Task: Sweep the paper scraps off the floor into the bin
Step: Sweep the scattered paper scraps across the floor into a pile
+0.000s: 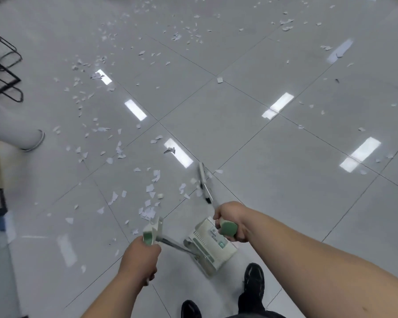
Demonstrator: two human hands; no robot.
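Your left hand (pixel 139 258) and right hand (pixel 232 219) are bare, like both forearms (pixel 308 255). You wear glossy black shoes (pixel 253 277) and dark trousers (pixel 251 302).

Bright, even overhead light bounces off the glossy tiled floor (pixel 285 203) as rectangular glare patches (pixel 135 109) across the centre and right of the frame, while motion blur smears the left edge and wide-angle distortion bends the tile lines (pixel 187 99).

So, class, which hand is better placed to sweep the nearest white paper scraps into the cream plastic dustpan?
Right. The right hand grips the long-handled broom, its head among the white paper scraps; the left hand holds the cream plastic dustpan.
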